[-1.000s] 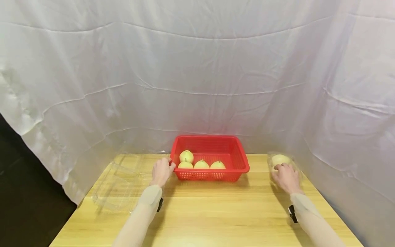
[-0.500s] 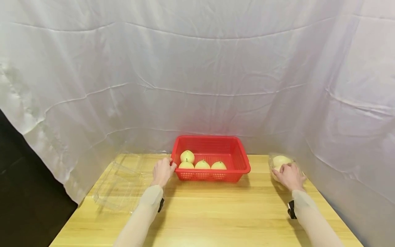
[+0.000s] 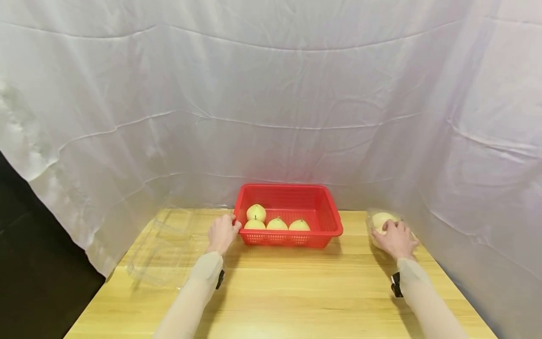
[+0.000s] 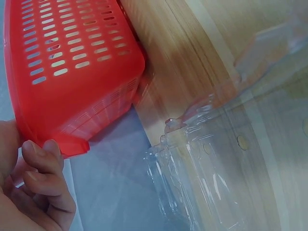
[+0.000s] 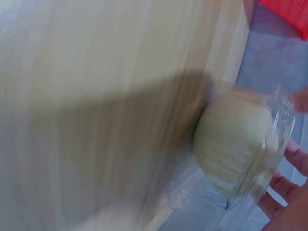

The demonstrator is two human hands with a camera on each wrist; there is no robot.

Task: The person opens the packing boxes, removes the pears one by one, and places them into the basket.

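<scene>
My left hand [image 3: 222, 233] pinches the left end of the red plastic basket's rim [image 3: 292, 233], thumb against curled fingers. Several round, pale yellow pears [image 3: 277, 224] lie in the basket, along its front and left sides. At the right edge of the table, my right hand [image 3: 397, 239] grips a clear plastic clamshell box [image 5: 192, 199] from above, thumb and fingers apart on its lid. One pale pear [image 5: 233, 139] sits inside that box. The hand hides part of the box in the head view, and I cannot tell whether the lid is latched.
Clear plastic boxes [image 3: 158, 259] stand on the left of the wooden table [image 3: 305, 292], overlapping and hard to tell apart. A pale curtain [image 3: 271, 94] hangs along the back and both sides. Something black [image 3: 38, 254] lies beyond the table's left edge.
My right hand has shifted slightly over the box, its thumb and fingers now spread further apart on the lid. My left hand has stayed on the basket rim.
</scene>
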